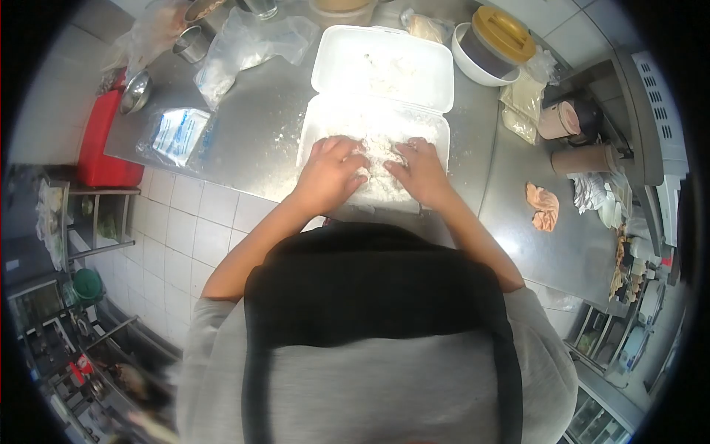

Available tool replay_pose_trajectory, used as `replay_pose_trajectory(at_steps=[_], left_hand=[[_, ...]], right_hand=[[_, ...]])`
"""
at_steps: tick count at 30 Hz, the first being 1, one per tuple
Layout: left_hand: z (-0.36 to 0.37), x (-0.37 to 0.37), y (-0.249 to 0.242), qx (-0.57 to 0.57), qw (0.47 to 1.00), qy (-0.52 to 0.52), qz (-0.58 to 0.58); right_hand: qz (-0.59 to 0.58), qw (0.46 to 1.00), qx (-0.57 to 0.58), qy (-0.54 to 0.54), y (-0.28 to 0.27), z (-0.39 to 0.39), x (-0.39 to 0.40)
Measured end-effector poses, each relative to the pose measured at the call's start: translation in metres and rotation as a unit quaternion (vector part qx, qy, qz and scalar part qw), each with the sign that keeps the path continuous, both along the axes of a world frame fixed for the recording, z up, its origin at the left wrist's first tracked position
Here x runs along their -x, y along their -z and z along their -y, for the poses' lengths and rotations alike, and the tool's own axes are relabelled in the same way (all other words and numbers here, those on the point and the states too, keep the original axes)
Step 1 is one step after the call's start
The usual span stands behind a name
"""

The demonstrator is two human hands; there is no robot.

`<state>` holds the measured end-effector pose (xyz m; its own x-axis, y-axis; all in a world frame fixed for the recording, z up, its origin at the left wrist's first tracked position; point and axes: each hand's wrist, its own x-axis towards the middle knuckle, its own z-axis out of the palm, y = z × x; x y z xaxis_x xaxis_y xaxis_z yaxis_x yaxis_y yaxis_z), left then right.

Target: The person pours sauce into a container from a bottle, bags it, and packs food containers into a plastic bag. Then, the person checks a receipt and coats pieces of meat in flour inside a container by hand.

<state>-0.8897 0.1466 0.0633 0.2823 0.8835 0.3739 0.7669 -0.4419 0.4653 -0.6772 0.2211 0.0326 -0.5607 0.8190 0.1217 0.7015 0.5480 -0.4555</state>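
A white foam box [314, 111] lies with its lid folded back on a metal table. White flour [381, 159], loose and lumpy, fills its lower half. My left hand [333, 170] reaches in from the left, fingers curled into the flour. Opposite it, my right hand [421, 174] curls its fingers and thumb into the same flour. A small gap separates the two hands. Whether pieces of food lie under the flour I cannot make out. More flour dusts the inside of the lid [381, 74].
Plastic bags [255, 52] and a blue-printed packet [180, 135] lie on the left, near a metal bowl [136, 92]. A yellow-lidded container [503, 33] sits in a white bowl [460, 52] at the back right. An orange cloth [543, 207] is on the right-hand counter.
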Motion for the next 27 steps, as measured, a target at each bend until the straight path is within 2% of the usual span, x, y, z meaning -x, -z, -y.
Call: replay_pose_trajectory(at_steps=[2,5,12,14,15,17,18,19,21,23,27], left_hand=[[0.011,-0.005,0.009,-0.013,1.000,0.005,-0.009],[0.026,-0.011,0.021,-0.028,0.999,-0.016,-0.019],[0.035,-0.014,0.042,-0.080,0.994,-0.071,-0.031],[0.039,-0.017,0.038,-0.076,0.994,-0.080,0.021],[0.041,-0.020,0.035,-0.075,0.993,-0.084,0.046],[0.045,-0.026,0.031,0.011,0.978,-0.099,0.181],[0.048,-0.029,0.027,0.052,0.962,-0.106,0.247],[0.050,-0.032,0.016,0.172,0.924,-0.133,0.315],[0.054,-0.035,-0.008,0.397,0.791,-0.174,0.432],[0.056,-0.032,-0.008,0.451,0.727,-0.147,0.497],[0.050,-0.041,0.004,0.511,0.592,-0.135,0.608]], right_hand=[[-0.014,1.000,0.020,0.009,0.001,0.008,0.003],[-0.026,0.988,0.146,0.040,-0.001,0.006,0.006],[-0.083,0.945,0.306,0.074,-0.005,0.005,0.011],[-0.109,0.937,0.318,0.090,0.000,0.001,0.013],[-0.144,0.912,0.372,0.094,0.001,-0.001,0.012],[-0.210,0.849,0.475,0.101,-0.001,-0.002,0.010],[-0.224,0.838,0.485,0.112,-0.002,-0.003,0.010],[-0.238,0.825,0.497,0.124,-0.003,-0.003,0.009],[-0.276,0.790,0.530,0.138,-0.003,-0.005,0.008],[-0.321,0.741,0.572,0.145,0.002,-0.009,0.005],[-0.299,0.686,0.655,0.107,0.013,-0.035,-0.006]])
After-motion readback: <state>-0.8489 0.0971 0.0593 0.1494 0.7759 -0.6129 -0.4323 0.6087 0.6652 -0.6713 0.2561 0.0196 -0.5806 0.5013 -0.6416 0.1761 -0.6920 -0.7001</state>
